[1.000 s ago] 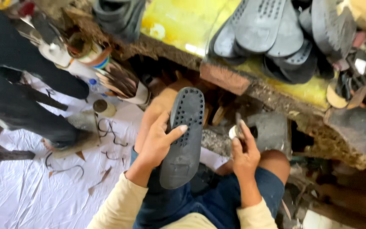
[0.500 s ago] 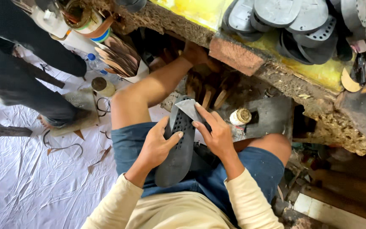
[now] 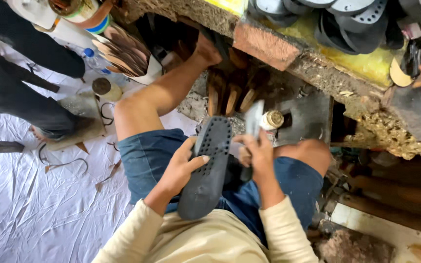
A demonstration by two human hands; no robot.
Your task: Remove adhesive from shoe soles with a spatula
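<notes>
A black rubber shoe sole (image 3: 206,170), studded side up, lies across my lap over blue shorts. My left hand (image 3: 180,169) grips its left edge, thumb on the studs. Beside the sole's right edge, my right hand (image 3: 258,155) is closed around a flat grey blade tool (image 3: 253,117) that points up and away from me and is blurred. Just past the blade, a small round tin (image 3: 273,119) stands on a dark slab.
Black soles (image 3: 349,24) are piled on a yellow-topped crumbling bench with a brick (image 3: 266,45). Wooden-handled tools (image 3: 225,97) stand ahead of my knee. At left are a person's dark-trousered legs (image 3: 20,73), a bottle (image 3: 93,59), a jar (image 3: 105,87), brown soles (image 3: 123,48) and a white sheet (image 3: 25,209).
The sole came down from held-up to resting on my lap. My right hand left the small tin, came to the sole, and now holds the blade upright.
</notes>
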